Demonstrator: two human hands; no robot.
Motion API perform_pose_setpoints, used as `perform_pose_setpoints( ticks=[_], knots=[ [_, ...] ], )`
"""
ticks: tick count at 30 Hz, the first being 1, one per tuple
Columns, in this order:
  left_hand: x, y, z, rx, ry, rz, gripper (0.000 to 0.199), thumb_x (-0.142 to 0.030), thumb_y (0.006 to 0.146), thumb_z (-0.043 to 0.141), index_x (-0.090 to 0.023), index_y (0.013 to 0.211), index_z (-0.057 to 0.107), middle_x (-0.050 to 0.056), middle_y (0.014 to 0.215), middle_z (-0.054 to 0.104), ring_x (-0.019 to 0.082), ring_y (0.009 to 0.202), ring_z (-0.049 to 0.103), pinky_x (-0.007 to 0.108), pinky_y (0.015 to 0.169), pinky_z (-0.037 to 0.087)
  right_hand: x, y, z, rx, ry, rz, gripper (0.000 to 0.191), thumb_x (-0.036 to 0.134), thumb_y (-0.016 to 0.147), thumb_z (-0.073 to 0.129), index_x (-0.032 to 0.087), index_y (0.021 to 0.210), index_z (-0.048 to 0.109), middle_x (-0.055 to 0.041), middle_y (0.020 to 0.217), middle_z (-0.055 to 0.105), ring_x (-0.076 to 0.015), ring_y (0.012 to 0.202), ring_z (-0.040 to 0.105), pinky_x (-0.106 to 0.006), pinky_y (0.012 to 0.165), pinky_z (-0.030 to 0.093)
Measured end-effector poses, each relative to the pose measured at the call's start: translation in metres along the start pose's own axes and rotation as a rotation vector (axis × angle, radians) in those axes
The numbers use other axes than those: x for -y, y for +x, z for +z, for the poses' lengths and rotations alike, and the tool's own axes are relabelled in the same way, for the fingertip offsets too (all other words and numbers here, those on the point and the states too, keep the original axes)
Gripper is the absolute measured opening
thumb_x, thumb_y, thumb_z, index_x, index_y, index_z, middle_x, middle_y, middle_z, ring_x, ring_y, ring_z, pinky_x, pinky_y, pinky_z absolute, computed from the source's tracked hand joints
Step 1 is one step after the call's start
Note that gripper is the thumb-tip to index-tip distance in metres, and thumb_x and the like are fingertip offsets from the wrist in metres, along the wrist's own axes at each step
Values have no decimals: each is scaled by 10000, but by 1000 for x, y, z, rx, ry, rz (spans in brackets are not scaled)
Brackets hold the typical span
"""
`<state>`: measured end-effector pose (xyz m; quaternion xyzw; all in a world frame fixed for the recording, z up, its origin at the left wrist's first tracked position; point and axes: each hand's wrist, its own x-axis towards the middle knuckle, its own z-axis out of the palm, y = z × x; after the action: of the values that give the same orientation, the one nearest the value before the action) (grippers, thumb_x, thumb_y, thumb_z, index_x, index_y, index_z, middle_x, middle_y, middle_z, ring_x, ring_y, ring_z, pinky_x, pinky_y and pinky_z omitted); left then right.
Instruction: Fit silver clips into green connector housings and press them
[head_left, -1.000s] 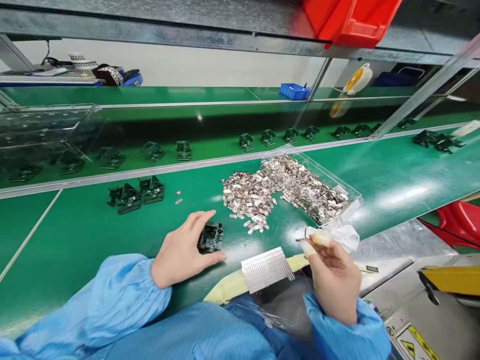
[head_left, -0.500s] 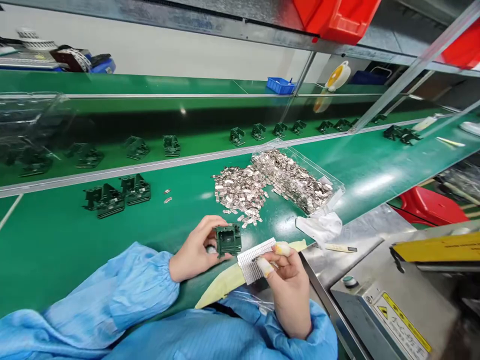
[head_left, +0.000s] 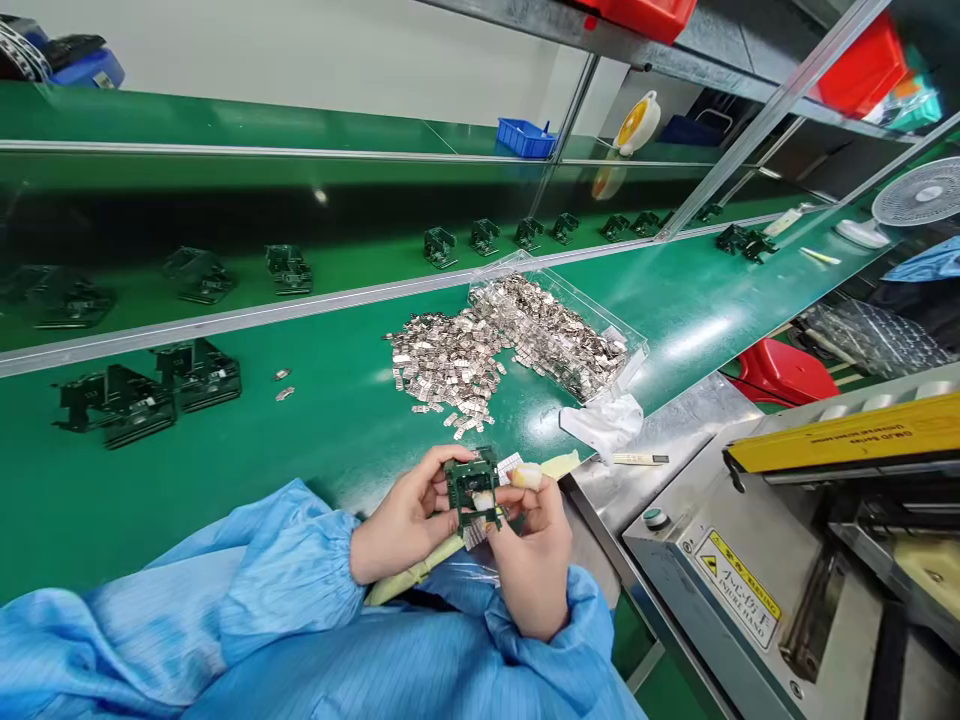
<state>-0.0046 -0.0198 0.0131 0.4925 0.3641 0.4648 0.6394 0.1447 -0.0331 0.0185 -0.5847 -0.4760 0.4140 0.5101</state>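
The left hand [head_left: 397,525] grips a green board assembly [head_left: 466,470]; the right hand [head_left: 534,545] meets its other side, but whether it pinches anything I cannot tell. Metal pieces [head_left: 446,365] lie beyond the grip.

Single head cam, worn by the person, looking forward and down over the bench [head_left: 337,450]. Left hand [head_left: 401,525] and right hand [head_left: 529,550] sit close, below frame centre. Pile [head_left: 450,365] is mid-range, wall [head_left: 300,50] far. Bench lines converge rightward, so lens is angled partly right. Machine [head_left: 660,560] near, lower right. Fan [head_left: 928,193] clipped by right edge.
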Motion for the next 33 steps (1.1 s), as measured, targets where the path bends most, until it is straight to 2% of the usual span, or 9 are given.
perform_pose_setpoints(
  ticks=[4, 10, 13, 17, 21, 26, 33],
  knots=[
    [3, -3, -2, 44, 105, -2, 446, -203, 841, 654, -231, 1239, 456, 39, 1016, 613, 132, 849, 643, 234, 763, 549, 1, 0, -1, 29, -35, 0, 272, 196, 683, 672, 227, 905, 517, 16, 728, 694, -168, 669, 617, -273, 638, 453],
    [7, -5, -4, 25, 329, 55, 328, -296, 929, 543, -200, 1236, 482, 10, 820, 592, 92, 590, 525, 190, 532, 442, -3, -4, -1, 35, -65, -25, 236, 193, 707, 677, 222, 901, 546, 2, 779, 682, -169, 697, 625, -270, 640, 481],
    [8, -7, -2, -18, 296, 51, 300, -329, 943, 518, -200, 1213, 488, 21, 832, 604, 116, 637, 563, 208, 566, 469, -4, -5, -2, 42, -1, -12, 226, 210, 743, 678, 223, 936, 561, -12, 843, 668, -156, 681, 612, -264, 613, 500],
    [10, -10, 1, -73, 235, 30, 321, -358, 912, 569, -207, 1193, 530, 23, 806, 623, 138, 640, 596, 231, 589, 508, 2, -2, -1, 115, 202, 68, 233, 175, 737, 675, 225, 934, 560, -23, 897, 667, -160, 748, 646, -273, 676, 550],
    [10, -12, 3, -99, 205, 17, 340, -345, 885, 601, -209, 1194, 560, 16, 769, 615, 135, 615, 590, 228, 564, 509, 8, 0, 2, 141, 296, 122, 242, 167, 703, 709, 227, 873, 547, 3, 791, 650, -152, 706, 639, -252, 641, 552],
    [5, -15, 7, -135, 278, 37, 310, -265, 849, 598, -204, 1152, 576, 12, 764, 613, 131, 619, 573, 205, 530, 483, 6, -3, 4, 135, 296, 166, 267, 180, 686, 730, 229, 841, 518, 11, 775, 631, -142, 706, 626, -232, 641, 535],
    [-5, -19, 17, -82, 417, 22, 276, -189, 832, 557, -199, 1108, 550, -34, 682, 540, 86, 510, 426, 185, 453, 355, 0, -14, -1, 72, 316, 175, 287, 185, 665, 741, 231, 837, 516, 25, 745, 588, -131, 686, 581, -214, 615, 515]
  ],
)
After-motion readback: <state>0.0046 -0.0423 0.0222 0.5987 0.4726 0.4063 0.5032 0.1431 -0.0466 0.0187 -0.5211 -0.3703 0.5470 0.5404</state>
